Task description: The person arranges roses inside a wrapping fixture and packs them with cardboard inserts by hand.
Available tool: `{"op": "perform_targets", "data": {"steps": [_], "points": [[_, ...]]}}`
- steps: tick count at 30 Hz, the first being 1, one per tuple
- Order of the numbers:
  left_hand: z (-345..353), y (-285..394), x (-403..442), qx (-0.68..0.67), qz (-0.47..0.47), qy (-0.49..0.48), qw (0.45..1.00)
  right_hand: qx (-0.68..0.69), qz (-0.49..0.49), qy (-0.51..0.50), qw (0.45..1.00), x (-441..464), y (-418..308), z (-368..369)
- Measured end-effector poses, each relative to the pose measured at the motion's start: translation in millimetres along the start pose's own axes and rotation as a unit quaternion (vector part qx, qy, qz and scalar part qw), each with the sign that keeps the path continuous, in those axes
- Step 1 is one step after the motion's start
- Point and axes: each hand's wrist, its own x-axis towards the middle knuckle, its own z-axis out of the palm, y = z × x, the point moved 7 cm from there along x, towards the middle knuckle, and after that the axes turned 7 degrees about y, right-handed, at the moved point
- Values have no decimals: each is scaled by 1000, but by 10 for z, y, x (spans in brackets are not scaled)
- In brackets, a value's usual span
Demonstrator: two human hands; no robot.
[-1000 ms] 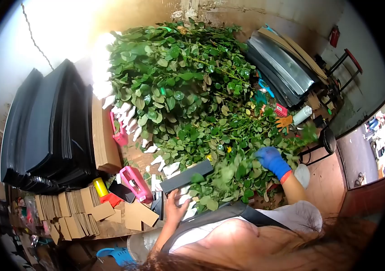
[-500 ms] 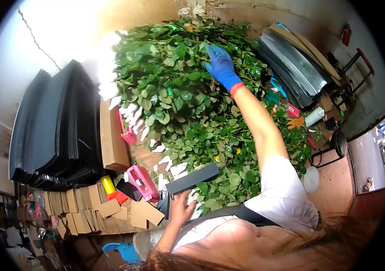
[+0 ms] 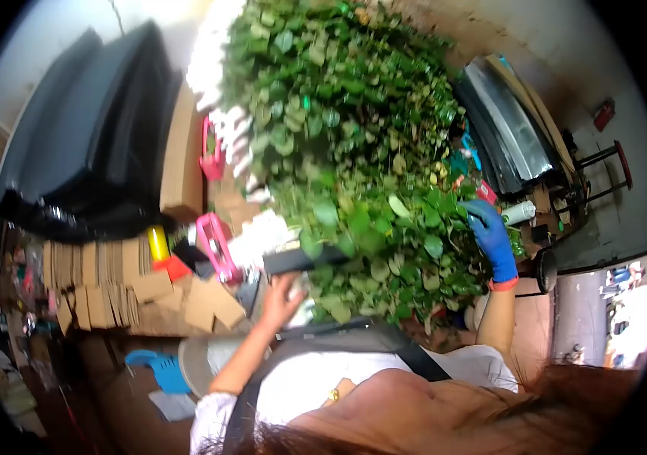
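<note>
My left hand [image 3: 282,303] is bare, with its fingertips at the near edge of a dark grey bar [image 3: 304,261]. Its fingers look apart, and any grip on the bar is hard to make out. In a blue knitted glove with a red cuff, my right hand [image 3: 493,236] is closed around the right end of leafy green stems [image 3: 407,243], which look like roses. White wrapped heads [image 3: 259,236] show at the left end of these stems, blurred. Behind them a tall heap of leafy stems [image 3: 339,114] fills the table, white heads along its left side.
Black sheets [image 3: 73,152] stand at left beside a cardboard box [image 3: 182,163]. Pink holders [image 3: 217,246], a yellow cylinder [image 3: 158,243] and cardboard pieces [image 3: 103,303] lie nearer. At right are silvery sheets [image 3: 507,114] and a white roll [image 3: 521,212]. A bin [image 3: 196,364] stands below.
My right hand has come from the top of the heap down to the near right, with leafy stems now in front of me. My left hand stays by the bar. The view has shifted.
</note>
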Motion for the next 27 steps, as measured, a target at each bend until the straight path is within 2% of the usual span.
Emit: {"op": "perform_targets", "data": {"steps": [1, 2, 3, 4, 5, 6, 9, 11, 12, 13, 15, 18, 22, 27], "points": [[44, -52, -14, 68, 118, 50, 989, -10, 8, -41, 999, -214, 52, 25], [72, 111, 33, 177, 141, -23, 974, -12, 51, -72, 996, -409, 110, 94], [12, 35, 10, 46, 8, -17, 999, -69, 35, -93, 993, -586, 206, 187], [57, -38, -16, 65, 105, 17, 992, -121, 14, -110, 986, -744, 378, 317], [-22, 25, 1, 0, 28, 12, 1000, -173, -15, -118, 978, -858, 444, 427], [-3, -15, -6, -21, -15, 27, 999, -337, -23, -110, 935, -929, 397, 488], [-7, -3, 5, 8, -5, 3, 1000, -339, -69, -6, 938, -607, -326, 671], [-17, -3, 0, -17, 6, 31, 999, -92, -81, -22, 992, -501, -977, 1069], [-17, -4, -11, -18, 14, 33, 999, 22, -99, -70, 992, -509, -1288, 1363], [-17, 4, 0, -19, 22, 37, 999, 56, -24, -195, 979, -610, -1380, 1771], [-34, 37, 1, -27, 37, 52, 998, -145, -82, -271, 948, -726, -1429, 2475], [-29, -47, -45, -54, 2, 65, 996, -237, -29, -294, 926, -618, -1146, 3092], [12, -167, -47, -74, -42, 77, 993, -129, 5, -211, 969, -535, -1237, 2921], [-74, -125, -38, -62, -38, 76, 995, -169, -16, -195, 966, -631, -1225, 3051]]}}
